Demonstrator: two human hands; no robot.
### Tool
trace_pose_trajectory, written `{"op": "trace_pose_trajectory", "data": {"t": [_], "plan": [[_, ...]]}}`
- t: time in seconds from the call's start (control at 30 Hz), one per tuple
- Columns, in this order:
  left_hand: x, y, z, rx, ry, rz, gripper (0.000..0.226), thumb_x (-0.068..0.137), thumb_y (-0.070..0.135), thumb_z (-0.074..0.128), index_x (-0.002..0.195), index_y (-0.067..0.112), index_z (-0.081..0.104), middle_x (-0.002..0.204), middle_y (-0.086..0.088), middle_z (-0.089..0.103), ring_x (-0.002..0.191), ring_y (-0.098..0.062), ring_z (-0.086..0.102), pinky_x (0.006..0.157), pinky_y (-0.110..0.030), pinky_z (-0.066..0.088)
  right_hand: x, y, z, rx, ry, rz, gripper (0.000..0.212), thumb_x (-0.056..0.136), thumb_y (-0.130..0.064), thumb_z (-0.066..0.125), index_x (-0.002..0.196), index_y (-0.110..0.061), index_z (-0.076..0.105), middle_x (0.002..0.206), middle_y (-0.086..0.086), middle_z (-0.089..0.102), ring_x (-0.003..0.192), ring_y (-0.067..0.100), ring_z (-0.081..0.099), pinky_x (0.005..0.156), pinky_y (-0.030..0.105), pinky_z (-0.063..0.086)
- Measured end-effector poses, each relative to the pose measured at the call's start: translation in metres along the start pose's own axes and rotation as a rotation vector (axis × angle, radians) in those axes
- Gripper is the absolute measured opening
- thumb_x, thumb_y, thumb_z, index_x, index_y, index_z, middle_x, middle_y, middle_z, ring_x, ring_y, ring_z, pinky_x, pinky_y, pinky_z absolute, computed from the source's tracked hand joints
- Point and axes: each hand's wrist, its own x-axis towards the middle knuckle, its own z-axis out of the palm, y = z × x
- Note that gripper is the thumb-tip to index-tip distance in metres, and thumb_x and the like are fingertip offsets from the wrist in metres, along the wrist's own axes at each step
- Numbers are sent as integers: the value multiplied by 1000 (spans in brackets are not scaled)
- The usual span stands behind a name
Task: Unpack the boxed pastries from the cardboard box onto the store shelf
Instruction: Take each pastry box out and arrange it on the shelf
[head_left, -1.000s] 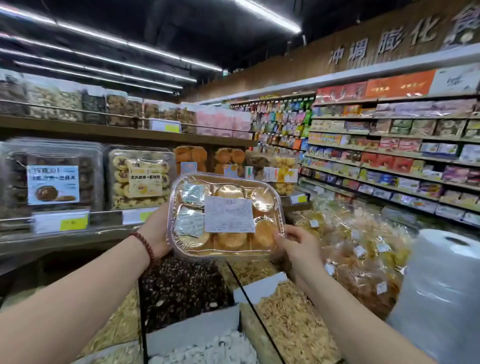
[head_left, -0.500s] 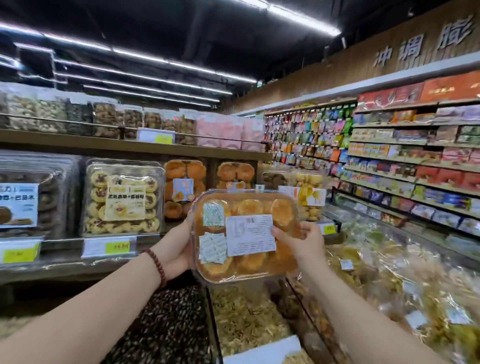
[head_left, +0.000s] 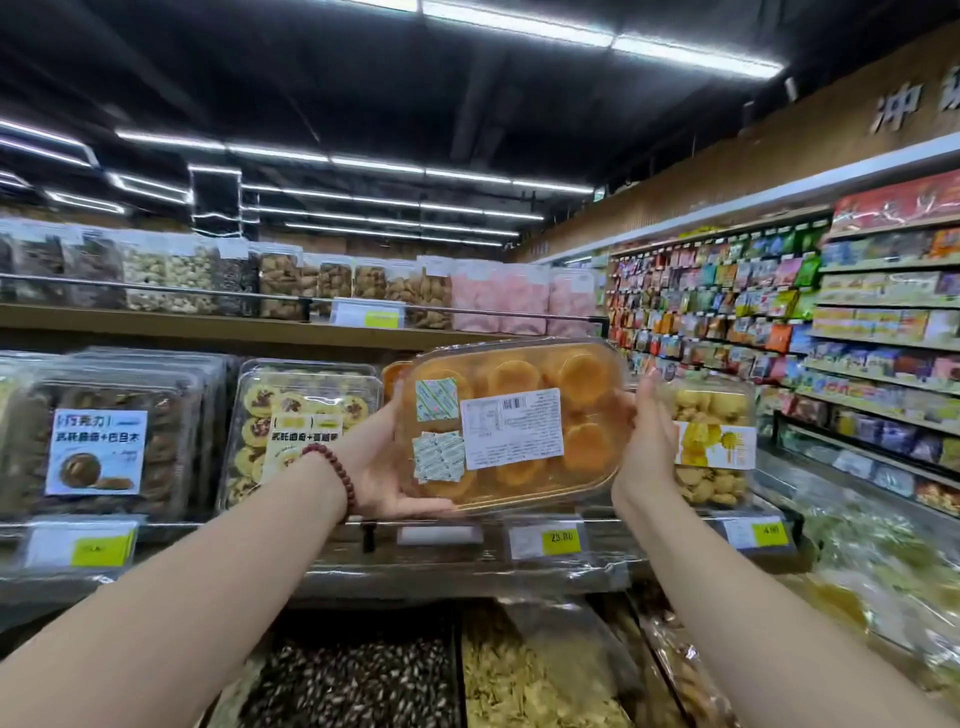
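I hold a clear plastic box of round orange pastries up in front of the middle store shelf, its labelled underside facing me. My left hand, with a bead bracelet on the wrist, grips the box's left end and lower corner. My right hand holds the right end, fingers behind the box. The box is tilted, its right end higher. It covers a gap in the shelf row where orange pastry boxes stand. The cardboard box is out of view.
Boxed cookies and chocolate pastries stand left of the gap, yellow cookies to the right. An upper shelf holds snack tubs. Bulk bins of seeds and chips lie below. Packaged-goods shelves run along the right.
Both hands have raised the pastry box and carried it forward to the middle shelf. The view has swung up, and the bulk bins have dropped to the bottom edge.
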Motion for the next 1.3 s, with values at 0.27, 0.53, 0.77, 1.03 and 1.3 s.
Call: {"op": "trace_pose_trajectory", "data": {"t": [0.27, 0.53, 0.77, 1.03, 1.3], "plan": [[47, 32, -24, -244, 188, 488, 54, 71, 52, 70, 111, 15, 66, 106, -14, 70, 99, -32, 66, 87, -52, 52, 52, 28, 26, 279, -185, 328, 48, 87, -60, 51, 77, -13, 56, 94, 8, 65, 98, 27, 62, 87, 50, 50], [87, 22, -32, -434, 211, 492, 21, 82, 21, 66, 97, 7, 64, 101, -12, 69, 94, -25, 66, 79, -46, 54, 69, 75, 26, 116, -232, 264, 38, 79, -16, 66, 116, -10, 57, 91, 5, 65, 78, 17, 62, 50, 25, 53], [91, 5, -39, -46, 316, 410, 53, 65, 30, 77, 112, 14, 60, 113, -8, 66, 106, -23, 61, 88, -43, 50, 73, 97, 15, 108, -202, 118, 57, 51, -15, 67, 104, -28, 54, 113, 4, 55, 91, 16, 58, 70, 31, 48], [95, -16, -70, 116, 408, 703, 80, 57, 17, 84, 128, 36, 53, 136, 5, 39, 118, -18, 49, 92, -49, 51, 68, 94, 38, -494, -527, 47, 98, 72, -12, 81, 147, -25, 18, 126, -16, 49, 97, -2, 53, 80, 8, 46], [101, -10, -89, 42, 306, 770, 60, 53, 4, 78, 105, 33, 70, 129, 0, 55, 120, -25, 55, 89, -52, 52, 84, 99, 59, -1048, -702, -220, 120, 55, -47, 88, 149, -33, 16, 154, -5, 27, 138, 15, 33, 113, 41, 34]]}}
